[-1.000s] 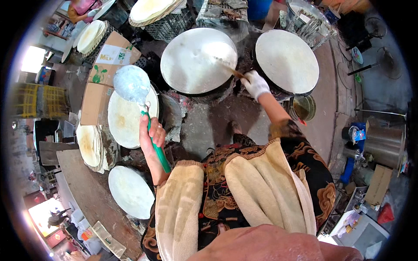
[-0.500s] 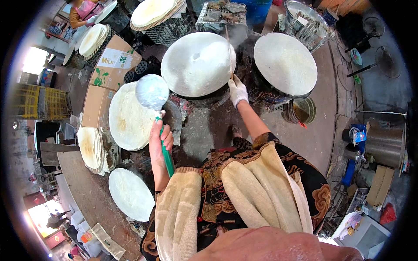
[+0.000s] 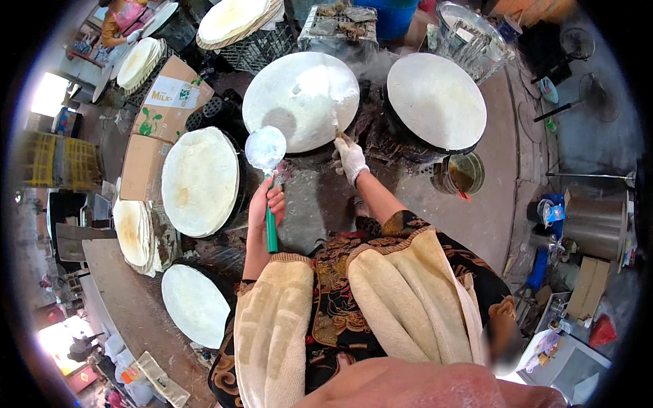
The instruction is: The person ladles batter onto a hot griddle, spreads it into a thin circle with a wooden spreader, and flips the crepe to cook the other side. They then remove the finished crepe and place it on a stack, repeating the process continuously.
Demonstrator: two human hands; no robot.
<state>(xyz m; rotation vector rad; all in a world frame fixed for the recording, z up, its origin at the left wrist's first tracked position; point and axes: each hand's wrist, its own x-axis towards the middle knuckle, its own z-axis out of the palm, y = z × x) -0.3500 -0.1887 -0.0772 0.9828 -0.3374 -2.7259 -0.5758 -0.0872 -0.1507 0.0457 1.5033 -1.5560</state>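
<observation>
In my bare left hand (image 3: 266,204) is a green-handled ladle (image 3: 266,147), its round, whitish bowl raised over the near left edge of the middle round griddle. Pale batter (image 3: 279,88) coats that griddle, with a brighter, uneven patch near the middle and right. My right hand (image 3: 352,160), in a white glove, is closed at the griddle's near right edge around a thin wooden stick (image 3: 337,129); the stick is foreshortened and its far part is hard to make out. A second round griddle (image 3: 439,98) on the right bears a smooth pale flatbread sheet.
To the left stand a round stack of flatbreads (image 3: 198,183), another stack (image 3: 132,231) and a pale round sheet (image 3: 196,306). Cardboard boxes (image 3: 146,166) are behind them. A bucket (image 3: 466,174) stands below the right griddle. Another person (image 3: 124,20) works at far left.
The ladle has moved right, from over the flatbread stack to the middle griddle's edge. My right hand has come slightly nearer and left, and the stick no longer points up across the griddle. The batter surface looks rougher.
</observation>
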